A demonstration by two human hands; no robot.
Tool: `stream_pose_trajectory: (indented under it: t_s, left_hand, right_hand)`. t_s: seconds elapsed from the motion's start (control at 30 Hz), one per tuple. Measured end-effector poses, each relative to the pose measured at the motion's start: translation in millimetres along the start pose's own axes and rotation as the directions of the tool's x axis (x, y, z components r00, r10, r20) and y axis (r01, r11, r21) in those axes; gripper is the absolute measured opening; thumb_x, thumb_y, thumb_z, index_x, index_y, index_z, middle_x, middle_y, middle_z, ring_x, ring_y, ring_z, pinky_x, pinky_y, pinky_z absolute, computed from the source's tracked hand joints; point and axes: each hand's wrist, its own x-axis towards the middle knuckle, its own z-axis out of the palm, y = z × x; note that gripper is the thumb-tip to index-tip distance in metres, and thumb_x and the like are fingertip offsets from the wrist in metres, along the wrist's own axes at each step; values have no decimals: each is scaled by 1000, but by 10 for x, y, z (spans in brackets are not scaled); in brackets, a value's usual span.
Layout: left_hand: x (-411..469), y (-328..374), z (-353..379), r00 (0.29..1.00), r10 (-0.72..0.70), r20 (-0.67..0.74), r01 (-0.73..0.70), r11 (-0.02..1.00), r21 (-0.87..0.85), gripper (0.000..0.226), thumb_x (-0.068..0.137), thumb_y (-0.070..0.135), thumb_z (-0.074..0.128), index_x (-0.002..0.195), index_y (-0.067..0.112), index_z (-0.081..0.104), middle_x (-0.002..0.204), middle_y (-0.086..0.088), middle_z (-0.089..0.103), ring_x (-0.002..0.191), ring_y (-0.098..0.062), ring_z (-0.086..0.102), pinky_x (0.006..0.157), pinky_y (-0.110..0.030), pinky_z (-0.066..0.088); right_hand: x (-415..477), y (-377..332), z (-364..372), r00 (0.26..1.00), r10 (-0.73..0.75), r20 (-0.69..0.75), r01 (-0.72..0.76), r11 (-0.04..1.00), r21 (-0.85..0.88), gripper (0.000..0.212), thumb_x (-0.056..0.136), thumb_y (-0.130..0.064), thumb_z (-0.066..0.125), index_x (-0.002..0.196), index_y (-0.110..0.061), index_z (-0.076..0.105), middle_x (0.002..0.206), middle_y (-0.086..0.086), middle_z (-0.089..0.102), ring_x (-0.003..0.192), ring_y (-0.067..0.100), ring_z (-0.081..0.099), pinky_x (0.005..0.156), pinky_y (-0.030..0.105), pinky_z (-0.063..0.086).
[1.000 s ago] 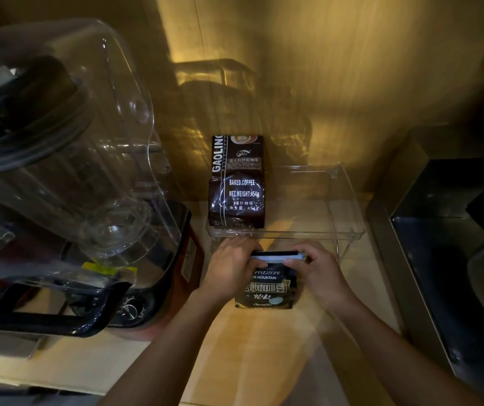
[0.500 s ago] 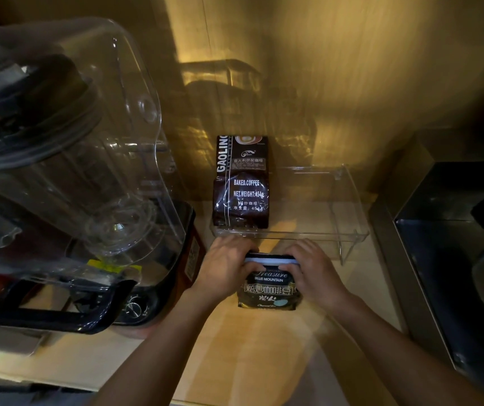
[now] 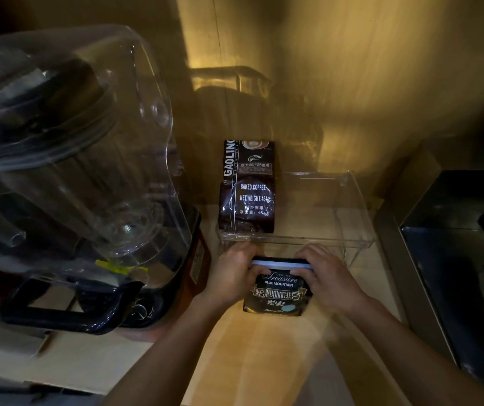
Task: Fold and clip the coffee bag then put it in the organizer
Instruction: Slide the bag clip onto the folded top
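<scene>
A small black coffee bag (image 3: 277, 294) labelled "Blue Mountain" stands on the wooden counter in front of a clear plastic organizer (image 3: 352, 200). A pale blue clip (image 3: 281, 262) runs along its folded top. My left hand (image 3: 230, 278) grips the bag's left upper corner and my right hand (image 3: 324, 276) grips the right upper corner, thumbs on the front face. The bag sits just outside the organizer's front wall.
A tall dark brown "Baked Coffee" bag (image 3: 248, 186) stands upright in the organizer's left part. A large blender with a clear cover (image 3: 68, 159) fills the left side. A dark metal appliance (image 3: 454, 244) stands at the right. A wooden wall rises behind.
Both hands have stayed on the bag's top with the clip. The bag has barely shifted; the camera view has moved slightly.
</scene>
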Motion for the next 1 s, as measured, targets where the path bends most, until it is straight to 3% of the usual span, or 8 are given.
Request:
stream_pose_trajectory:
  t_s: [0.23, 0.53, 0.63, 0.8, 1.0]
  left_hand:
    - [-2, 117, 76, 998, -49, -27, 49, 999, -8, 21, 81, 18, 66, 99, 10, 61, 101, -9, 62, 96, -21, 53, 84, -35, 44]
    - [5, 108, 60, 995, -97, 29, 101, 977, -190, 25, 75, 21, 72, 97, 11, 63, 101, -7, 64, 93, -18, 56, 81, -37, 49]
    - [5, 91, 54, 991, -127, 30, 130, 971, -202, 26, 75, 19, 72, 98, 11, 64, 102, -7, 65, 94, -19, 57, 80, -35, 49]
    - [15, 133, 74, 987, -164, 6, 161, 965, -206, 26, 71, 18, 76, 93, 10, 65, 99, -6, 66, 90, -18, 58, 79, -37, 51]
    - [0, 130, 110, 986, -169, -4, 163, 960, -229, 21, 69, 17, 77, 86, 13, 65, 93, -3, 66, 85, -17, 59, 75, -38, 52]
  right_hand:
    - [48, -5, -50, 993, -31, 110, 49, 984, -169, 24, 84, -29, 58, 102, -13, 56, 103, 3, 59, 100, 21, 49, 82, 27, 28]
    - [-77, -48, -59, 1000, 0, 28, 2, 996, -87, 10, 81, -9, 61, 87, -2, 58, 86, 14, 59, 85, 26, 52, 71, 26, 31]
    - [-94, -24, -93, 1000, -2, 14, 3, 997, -83, 10, 82, -11, 61, 88, -4, 59, 87, 11, 59, 85, 21, 50, 72, 22, 28]
    - [-88, 9, -117, 998, 37, 44, -35, 998, -46, 10, 84, -14, 59, 92, -8, 58, 87, -2, 50, 88, 17, 47, 73, 26, 32]
    - [-75, 35, -164, 995, 49, 91, -40, 995, -90, 19, 84, -23, 59, 101, -14, 56, 101, 1, 57, 96, 16, 48, 82, 29, 37]
